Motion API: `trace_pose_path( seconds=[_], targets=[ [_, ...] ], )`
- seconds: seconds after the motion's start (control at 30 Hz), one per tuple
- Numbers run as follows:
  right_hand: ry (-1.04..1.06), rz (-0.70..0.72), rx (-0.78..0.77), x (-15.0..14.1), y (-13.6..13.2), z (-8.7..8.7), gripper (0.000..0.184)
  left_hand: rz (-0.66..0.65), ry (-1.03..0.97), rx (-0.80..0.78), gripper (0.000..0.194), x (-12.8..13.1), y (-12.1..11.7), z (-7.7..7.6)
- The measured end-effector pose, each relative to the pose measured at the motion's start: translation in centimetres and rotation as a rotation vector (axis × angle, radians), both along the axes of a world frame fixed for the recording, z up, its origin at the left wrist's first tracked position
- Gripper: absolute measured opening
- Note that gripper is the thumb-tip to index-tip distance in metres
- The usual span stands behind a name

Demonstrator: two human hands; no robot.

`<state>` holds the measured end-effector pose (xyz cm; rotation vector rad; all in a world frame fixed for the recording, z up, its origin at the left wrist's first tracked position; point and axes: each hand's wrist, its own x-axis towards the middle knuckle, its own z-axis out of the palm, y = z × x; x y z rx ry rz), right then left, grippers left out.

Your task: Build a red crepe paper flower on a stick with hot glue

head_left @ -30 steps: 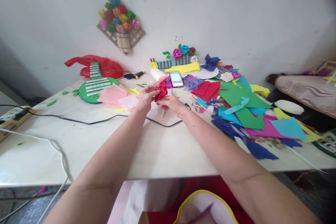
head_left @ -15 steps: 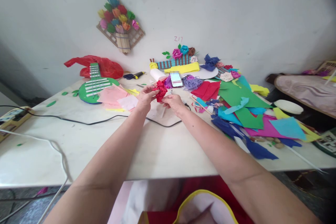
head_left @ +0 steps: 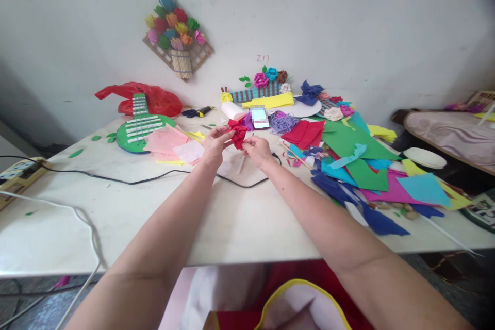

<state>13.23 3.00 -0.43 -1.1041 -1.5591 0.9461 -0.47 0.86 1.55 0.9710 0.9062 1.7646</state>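
Note:
Both my hands meet above the middle of a white table [head_left: 216, 221]. Between them is a crumpled red paper flower [head_left: 237, 131]. My left hand [head_left: 215, 145] pinches its left side with thumb and fingertips. My right hand [head_left: 257, 149] grips it from below and to the right, fingers curled. Under the hands lie a pale sheet of paper [head_left: 235, 167] and a black cable [head_left: 116, 179].
Coloured paper sheets [head_left: 359, 165] cover the right of the table. A green cardboard guitar [head_left: 141, 129], pink paper [head_left: 166, 142], a red plastic bag [head_left: 150, 95], scissors [head_left: 197, 111], purple yarn [head_left: 284, 122] and finished paper flowers [head_left: 270, 80] lie further back. A white cord [head_left: 83, 216] runs at left.
The red flower has been turned and lifted slightly between the hands. My right hand moved a little up and toward the flower.

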Motion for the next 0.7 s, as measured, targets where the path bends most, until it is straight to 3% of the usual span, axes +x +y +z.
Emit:
trace_pose_path(
  seconds=[0.27,0.7],
  targets=[
    [-0.058,-0.055,0.115,0.5,0.1,0.1,0.006,0.015,-0.033,-0.042,0.035,-0.3,0.5,-0.1],
    [-0.083,-0.035,0.232,1.5,-0.3,1.2,0.006,0.07,-0.036,-0.115,0.036,-0.8,0.7,-0.3]
  ],
)
